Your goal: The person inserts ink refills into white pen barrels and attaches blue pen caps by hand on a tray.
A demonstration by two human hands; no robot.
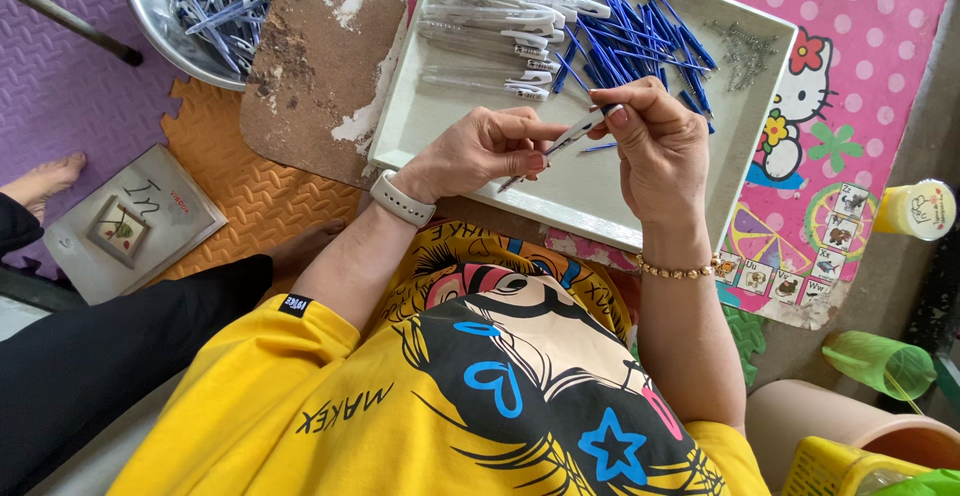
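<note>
Over the white tray [440, 121], seen from the head camera looking down, two bare hands assemble a pen. From left to right: a grey booklet [130, 221] with a small framed picture on its cover lies on the foam floor mat [235, 181]; a steel bowl [165, 31] of loose pen parts stands at the upper left; a worn brown board [320, 56] lies beside the tray. The left hand [470, 151], a pale watch at its wrist, closes thumb and fingertips around the lower end of a clear pen barrel [560, 144]. The right hand [655, 146], a bead bracelet at its wrist, pinches the barrel's upper end between thumb and forefinger. The barrel is held slantwise, just above the tray floor. In the tray lie a row of finished clear pens [495, 21], a heap of blue refills [630, 41] and a scatter of small springs [740, 51]. The step in hand appears to be fitting a part into the barrel; the next move probably calls for steady alignment of the two ends. To the right, a pink dotted play mat [860, 46] carries cartoon figures and square alphabet picture cards; a yellow cylindrical container [915, 209] with a white label, a green cup [880, 361] and a yellow basket [835, 466] stand at the far right.
</note>
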